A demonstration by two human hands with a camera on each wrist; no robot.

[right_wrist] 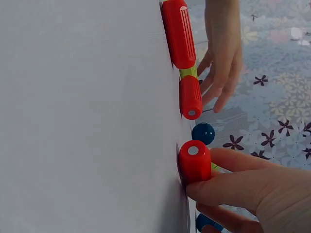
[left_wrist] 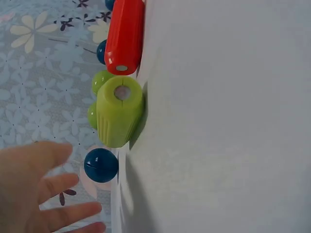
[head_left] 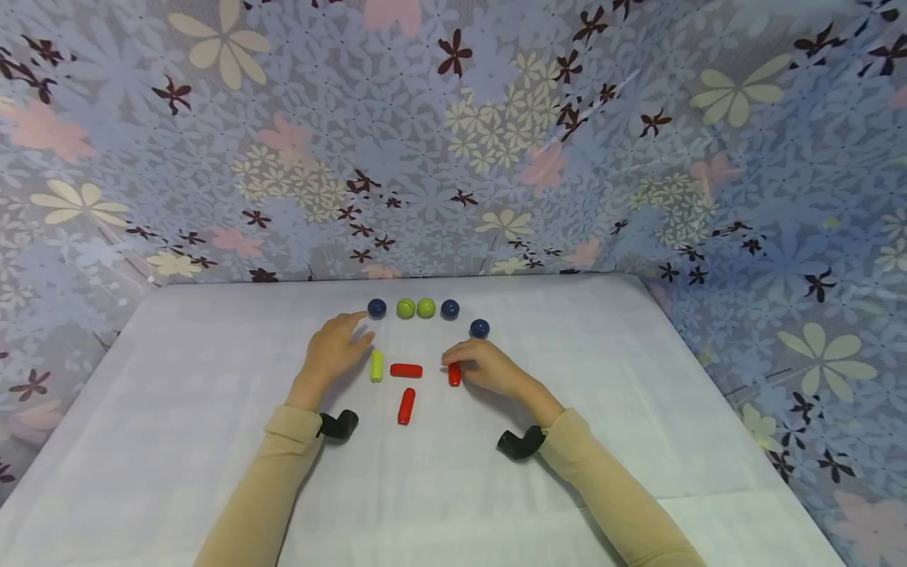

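Observation:
My left hand [head_left: 338,346] lies open on the white table [head_left: 177,441], fingers straight, its fingertips close to a dark blue ball [head_left: 377,308] and beside a yellow-green peg [head_left: 377,365]. In the left wrist view the left hand [left_wrist: 43,194] is spread and holds nothing, near the blue ball [left_wrist: 101,165] and the green peg [left_wrist: 119,114]. My right hand [head_left: 473,366] pinches a short red peg [head_left: 454,374] that rests on the table. The right wrist view shows fingers [right_wrist: 243,187] curled round this red peg [right_wrist: 194,162].
Two more red pegs [head_left: 406,370] [head_left: 406,406] lie between my hands. Two green balls [head_left: 405,308] [head_left: 426,307] and two further blue balls [head_left: 449,309] [head_left: 479,328] sit in a row behind. A floral cloth wall [head_left: 453,142] encloses the table.

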